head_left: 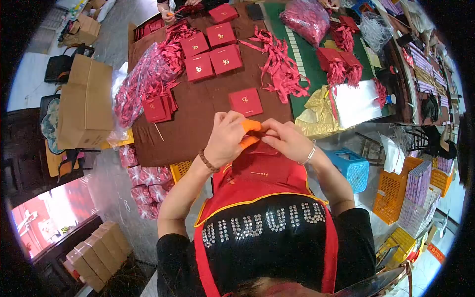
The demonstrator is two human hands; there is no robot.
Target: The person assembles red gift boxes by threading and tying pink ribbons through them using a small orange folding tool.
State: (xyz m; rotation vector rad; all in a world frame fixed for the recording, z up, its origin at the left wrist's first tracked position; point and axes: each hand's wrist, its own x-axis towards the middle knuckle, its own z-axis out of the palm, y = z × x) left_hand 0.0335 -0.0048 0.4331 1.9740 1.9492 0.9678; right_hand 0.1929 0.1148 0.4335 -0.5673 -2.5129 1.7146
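My left hand (225,136), with orange covers on its fingertips and a beaded bracelet at the wrist, is closed at the table's front edge. Beside it my right hand (291,142), wearing a light bracelet, is closed too, thumb and fingers pinched. Between them they grip a small dark-red piece (256,145), mostly hidden by the fingers and hard to tell from the red apron (257,171) behind it. Just beyond the hands lies a flat red square box (246,101) with a gold emblem.
Several red boxes (226,60) stand farther back on the brown-covered table (203,106). Red ribbons (279,64) lie right of them; a clear plastic bag (143,81) of red pieces is at left. A co-worker's hand (169,17) shows at the far edge. A blue stool (350,171) stands right.
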